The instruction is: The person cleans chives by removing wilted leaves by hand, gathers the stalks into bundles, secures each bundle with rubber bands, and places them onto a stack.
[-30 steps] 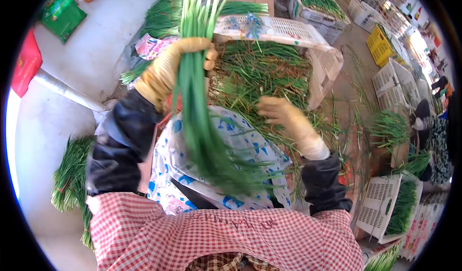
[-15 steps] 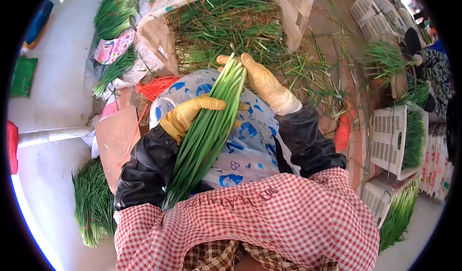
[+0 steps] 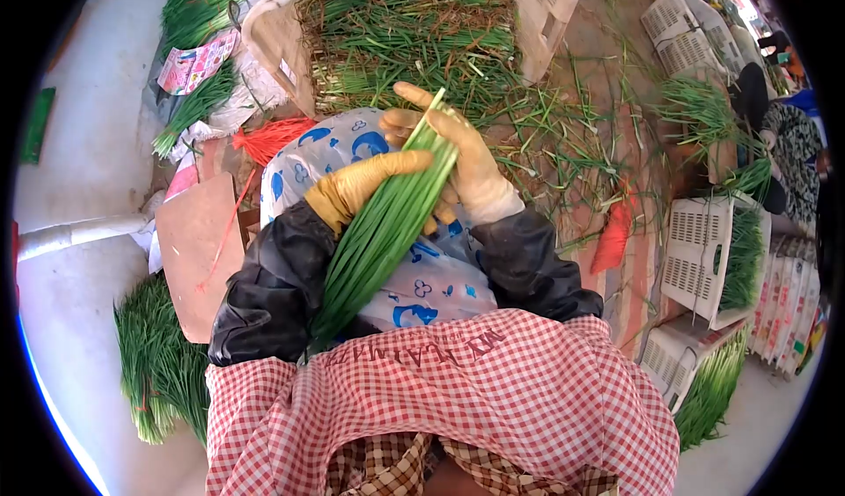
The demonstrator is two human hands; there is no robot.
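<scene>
A bunch of garlic chives lies slanted across my lap, its pale stem ends pointing up and away from me, the green leaf ends towards my apron. My left hand, in a yellow glove, is wrapped round the middle of the bunch with the thumb on top. My right hand, gloved too, closes round the pale ends from the right. Its thumb lies across the stems while one fingertip sticks out beyond them. Some fingers are hidden behind the bunch. Under the hands is a blue-patterned plastic cover over my lap.
A white crate ahead is full of chives. Loose stalks litter the floor. Tied bunches lie at left, by a brown board. Filled crates stand at right. Another person's patterned clothing shows far right.
My right hand has come down and inward, and now wraps the stem ends instead of touching their tips. The left hand has slid slightly towards the pale ends. The view has shifted a little.
</scene>
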